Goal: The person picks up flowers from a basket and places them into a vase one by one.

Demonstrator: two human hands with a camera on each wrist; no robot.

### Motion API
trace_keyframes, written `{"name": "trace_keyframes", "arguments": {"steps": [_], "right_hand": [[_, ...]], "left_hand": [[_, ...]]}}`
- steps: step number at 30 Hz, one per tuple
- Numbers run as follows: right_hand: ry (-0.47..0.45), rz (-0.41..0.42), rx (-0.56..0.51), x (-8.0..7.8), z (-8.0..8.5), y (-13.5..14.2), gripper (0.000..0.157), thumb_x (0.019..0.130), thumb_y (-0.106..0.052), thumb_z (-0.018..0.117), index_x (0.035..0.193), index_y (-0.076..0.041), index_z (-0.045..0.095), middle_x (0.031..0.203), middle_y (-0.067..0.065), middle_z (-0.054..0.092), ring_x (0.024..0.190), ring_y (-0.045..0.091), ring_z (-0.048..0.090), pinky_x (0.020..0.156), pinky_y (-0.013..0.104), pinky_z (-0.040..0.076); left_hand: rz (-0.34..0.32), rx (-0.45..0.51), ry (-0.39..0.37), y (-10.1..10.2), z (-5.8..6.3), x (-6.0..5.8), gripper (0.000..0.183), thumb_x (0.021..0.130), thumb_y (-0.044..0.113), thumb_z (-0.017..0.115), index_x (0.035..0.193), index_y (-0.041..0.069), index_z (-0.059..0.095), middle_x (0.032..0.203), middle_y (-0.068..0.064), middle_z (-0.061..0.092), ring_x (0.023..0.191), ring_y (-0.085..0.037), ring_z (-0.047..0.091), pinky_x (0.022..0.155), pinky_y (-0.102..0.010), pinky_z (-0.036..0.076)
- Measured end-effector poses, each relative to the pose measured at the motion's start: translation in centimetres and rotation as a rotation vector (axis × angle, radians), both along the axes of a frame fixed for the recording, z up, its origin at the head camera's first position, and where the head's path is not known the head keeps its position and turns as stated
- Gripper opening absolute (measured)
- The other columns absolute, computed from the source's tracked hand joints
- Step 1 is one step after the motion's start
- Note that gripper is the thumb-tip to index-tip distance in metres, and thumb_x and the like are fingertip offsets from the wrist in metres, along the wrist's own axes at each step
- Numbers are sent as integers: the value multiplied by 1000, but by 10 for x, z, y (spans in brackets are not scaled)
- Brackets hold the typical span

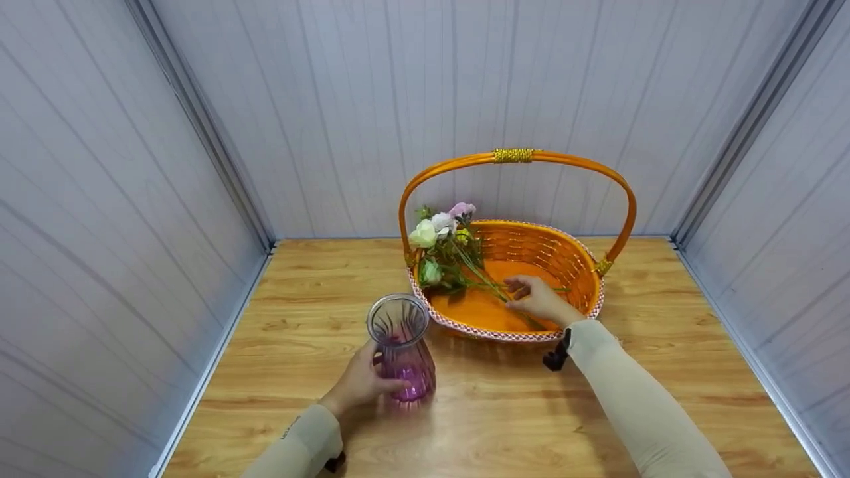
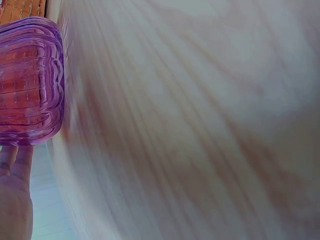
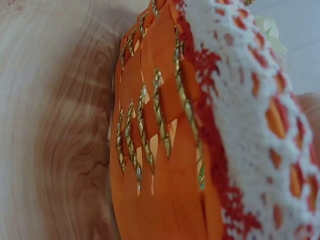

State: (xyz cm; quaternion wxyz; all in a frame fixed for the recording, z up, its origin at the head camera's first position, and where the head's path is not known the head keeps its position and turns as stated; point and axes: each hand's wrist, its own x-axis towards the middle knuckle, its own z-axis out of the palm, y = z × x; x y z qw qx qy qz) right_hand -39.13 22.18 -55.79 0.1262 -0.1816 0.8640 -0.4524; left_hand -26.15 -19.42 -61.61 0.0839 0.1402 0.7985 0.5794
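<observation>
A glass vase (image 1: 406, 362), clear at the mouth and purple toward its base, stands tilted on the table with my left hand (image 1: 362, 382) gripping its left side. In the left wrist view the vase's purple base (image 2: 30, 85) fills the left edge, and fingers of that hand (image 2: 16, 195) lie against it. My right hand (image 1: 541, 302) reaches over the front rim into an orange woven basket (image 1: 531, 242), fingers spread and slightly bent beside green flower stems (image 1: 488, 282). Artificial flowers (image 1: 431, 229), white, pink and yellow, lean on the basket's left rim.
The basket's tall arched handle (image 1: 578, 159) rises above it, wrapped in gold at the top. Red-and-white trim (image 3: 245, 100) runs along the rim. Pale panel walls (image 1: 345, 119) enclose the wooden table (image 1: 299, 299) at the back and both sides.
</observation>
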Motion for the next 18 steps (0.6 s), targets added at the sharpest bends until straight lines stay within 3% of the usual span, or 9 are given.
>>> {"name": "trace_keyframes", "arguments": {"steps": [6, 13, 18], "right_hand": [[-7, -3, 7, -4, -3, -3, 55, 105, -4, 69, 155, 8, 50, 145, 33, 59, 130, 49, 60, 111, 61, 55], [-56, -17, 28, -6, -6, -5, 55, 105, -6, 70, 154, 7, 51, 141, 31, 61, 125, 42, 63, 105, 53, 59], [-82, -19, 53, -6, -7, -5, 52, 105, -7, 70, 154, 4, 54, 139, 29, 63, 125, 41, 62, 106, 55, 58]], "left_hand": [[6, 10, -2, 0, -1, 0, 105, 75, 26, 100, 163, 24, 43, 165, -9, 51, 151, -44, 50, 127, -65, 40], [9, -11, 48, 1, -2, 1, 102, 76, 26, 101, 161, 17, 45, 160, -13, 55, 145, -44, 55, 122, -64, 47], [9, -13, 56, 2, -2, 0, 103, 76, 26, 101, 161, 18, 44, 161, -13, 54, 145, -44, 55, 121, -65, 48]]}}
